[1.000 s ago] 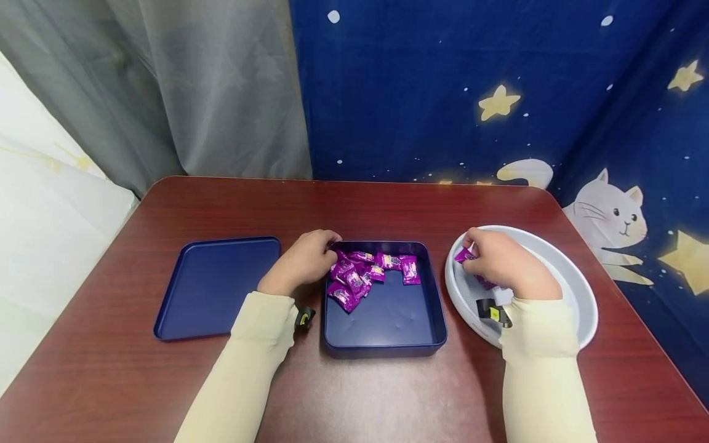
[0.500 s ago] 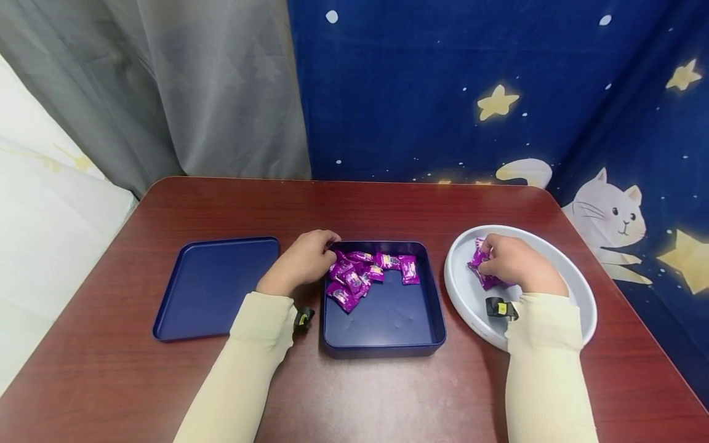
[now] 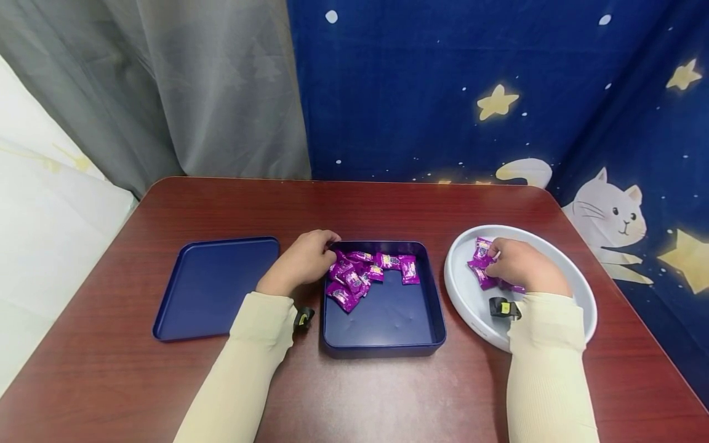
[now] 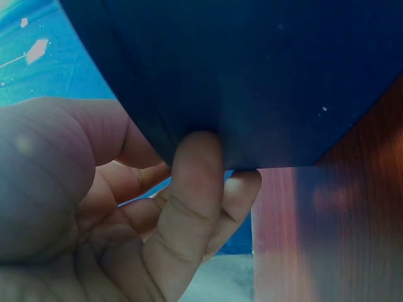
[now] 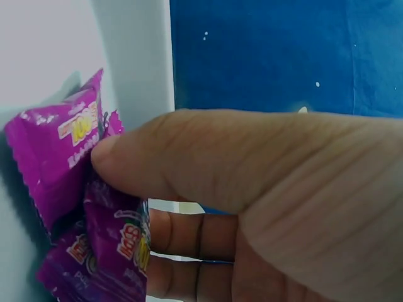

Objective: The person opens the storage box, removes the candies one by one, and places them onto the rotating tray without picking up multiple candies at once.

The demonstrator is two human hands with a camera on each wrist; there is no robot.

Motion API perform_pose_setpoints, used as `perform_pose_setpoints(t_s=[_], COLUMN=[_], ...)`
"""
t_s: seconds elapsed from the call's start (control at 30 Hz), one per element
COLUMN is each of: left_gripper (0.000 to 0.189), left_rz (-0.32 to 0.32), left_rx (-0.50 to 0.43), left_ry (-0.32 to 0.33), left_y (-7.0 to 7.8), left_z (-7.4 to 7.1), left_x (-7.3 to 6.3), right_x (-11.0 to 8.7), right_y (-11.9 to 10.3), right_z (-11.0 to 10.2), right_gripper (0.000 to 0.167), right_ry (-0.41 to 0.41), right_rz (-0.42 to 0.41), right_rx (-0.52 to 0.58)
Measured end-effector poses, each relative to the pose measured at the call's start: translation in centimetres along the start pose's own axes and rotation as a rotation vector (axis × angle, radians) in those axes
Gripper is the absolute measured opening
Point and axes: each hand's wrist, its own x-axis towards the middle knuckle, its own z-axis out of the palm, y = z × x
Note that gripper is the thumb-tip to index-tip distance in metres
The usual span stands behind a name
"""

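In the head view, my left hand (image 3: 301,261) grips the far left corner of a navy box (image 3: 382,352). The left wrist view shows a fingertip against the box's outer wall (image 4: 271,82). Several purple-wrapped candies (image 3: 350,280) are heaped in the box's far left part, with a few along its far side. On the right, my right hand (image 3: 526,269) is low over a round white tray (image 3: 455,295), among more purple candies (image 3: 482,275). Its thumb touches a candy wrapper (image 5: 119,236) in the right wrist view, with fingertips at the wrapper's other side.
A flat navy lid (image 3: 216,289) lies on the reddish-brown table (image 3: 354,209) left of the box. Small black cameras sit at both wrists. Grey and star-patterned blue curtains (image 3: 399,92) hang beyond the table's far edge.
My right hand has moved a little right and down from the tray's left rim, exposing more candies inside. The left hand and the box have stayed in place.
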Motion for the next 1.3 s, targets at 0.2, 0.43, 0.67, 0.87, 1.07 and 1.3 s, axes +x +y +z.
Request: perform_pose_setpoints(t_s=[0.2,0.43,0.67,0.87,1.07,1.3], left_gripper=[0.036,0.036,0.037,0.037,0.037,0.037], left_rz=[0.000,-0.016,-0.010,-0.004,-0.001,-0.008], left_rx=[0.002,-0.005,-0.007,-0.002,-0.001,-0.005], left_ry=[0.003,-0.002,0.002,0.010,0.006,0.004], left_y=[-0.1,-0.1,-0.1,-0.3,-0.3,-0.2], left_z=[0.1,0.2,0.1,0.3,0.2,0.2], left_x=[0.0,0.0,0.0,0.1,0.1,0.1], right_x=[0.2,0.2,0.0,-0.3,-0.6,-1.3], right_y=[0.2,0.1,-0.1,-0.6,-1.8,-3.3], right_z=[0.0,0.0,-0.2,-0.3,-0.5,-0.6], right_gripper=[0.031,0.037,0.046,0.058,0.068,0.068], right_ry=[0.001,0.005,0.012,0.045,0.070,0.098], right_rz=[-0.005,0.004,-0.007,-0.012,-0.029,-0.088], right_rx=[-0.009,-0.015,-0.024,-0.056,-0.063,-0.057])
